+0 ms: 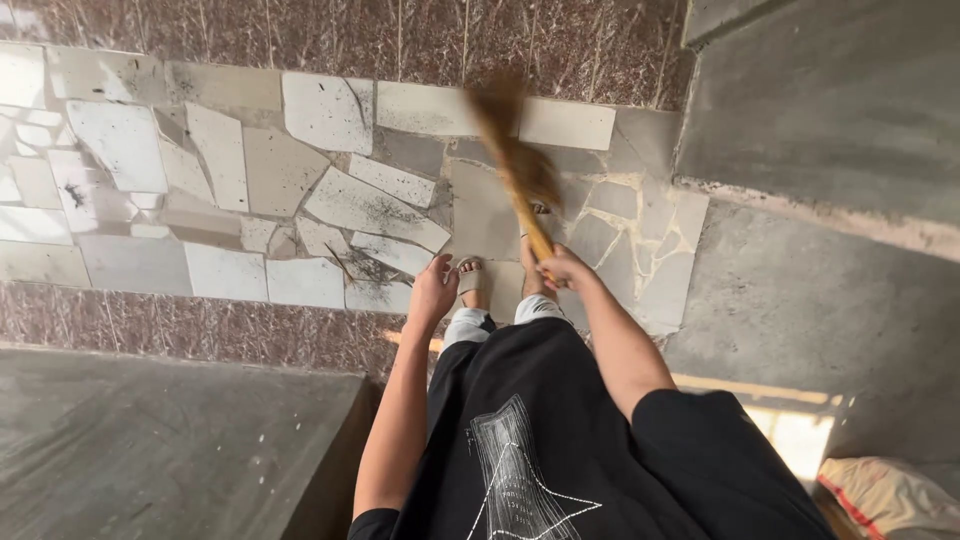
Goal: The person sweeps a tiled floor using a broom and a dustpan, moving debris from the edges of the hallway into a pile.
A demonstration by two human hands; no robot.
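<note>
While the person stood on the floor of broken white and grey stone pieces set in mortar (250,170), the right hand (562,268) was closed around the handle of a straw-coloured grass broom with a brown brush head (520,170). That grip was a full clench, with the fingers wrapped about the lower end of the stick. From the hand the broom ran up and slightly to the left, ending over the pale slabs near the reddish speckled stone border (400,40) at the top of the view. The brush end was blurred, so its contact with the floor could not be judged.

The left hand (432,292) hung free beside the person's legs, fingers loosely curled and holding nothing. It was near the broom hand but apart from it.

Two feet in sandals (472,275) showed between the hands, below pale trouser cuffs. A black shirt with a white line drawing (520,460) filled the lower centre. Dark specks of dirt (375,270) lay on the slabs just left of the feet. Grey concrete surfaces (170,440) lay at lower left and at right. A cream cushion with red trim (885,495) sat in the bottom right corner.
</note>
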